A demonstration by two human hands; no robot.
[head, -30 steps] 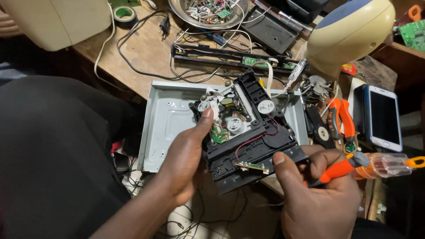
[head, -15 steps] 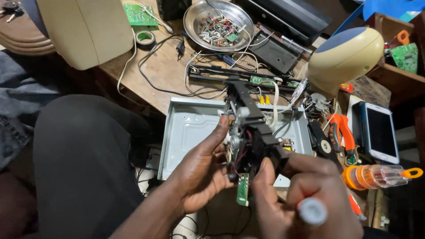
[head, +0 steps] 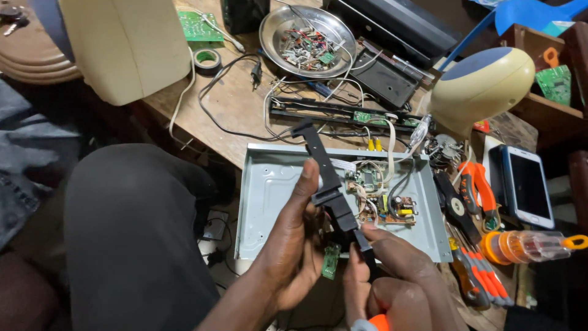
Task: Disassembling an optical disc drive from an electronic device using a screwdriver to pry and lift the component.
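While the left hand [head: 294, 245] grips one black drive unit [head: 331, 190] edge-on, fingers clenched round its side, the right hand [head: 392, 276] pinches its lower end and holds an orange-handled tool in the palm; the unit stands above one open grey metal chassis [head: 269, 196] holding one circuit board [head: 380, 199]. At the workbench's far edge, one round steel bowl [head: 275, 24] holds small loose parts.

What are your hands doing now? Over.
Left hand and right hand both gripping the black drive unit, held edge-on. Small green board dangles beneath. Open metal case lies under it. Over.
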